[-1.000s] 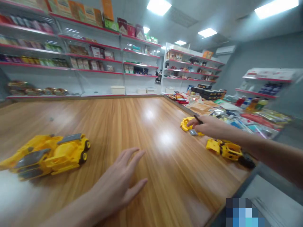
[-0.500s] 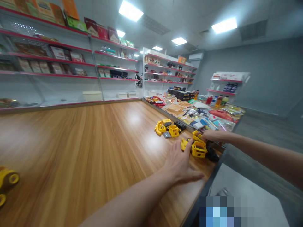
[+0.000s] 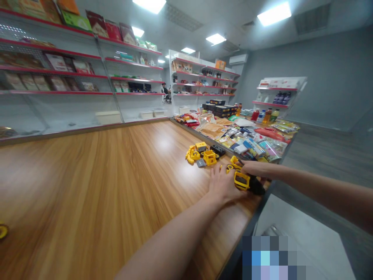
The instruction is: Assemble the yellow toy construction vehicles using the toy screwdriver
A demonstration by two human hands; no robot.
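My left hand [image 3: 223, 186] lies flat on the wooden table [image 3: 116, 186] near its right edge, fingers stretched out and touching a yellow toy vehicle part [image 3: 241, 180] with a black wheel [image 3: 257, 189]. My right hand [image 3: 254, 169] reaches in from the right and closes its fingers over the top of that same part. A small yellow ring-shaped piece [image 3: 229, 167] lies just beyond my left fingers. A cluster of loose yellow and grey toy parts [image 3: 201, 154] sits a little farther back on the table.
A display of packaged goods and bottles [image 3: 247, 136] adjoins the table's right side. Red-edged shelves [image 3: 72, 77] with goods line the back wall. A bit of a yellow toy wheel [image 3: 2, 231] shows at the far left. Grey floor [image 3: 320, 163] lies to the right.
The view has swung right, so the big yellow toy truck slid out at the left. My left hand moved across to the toy part at the right edge; my right hand shifted onto it.
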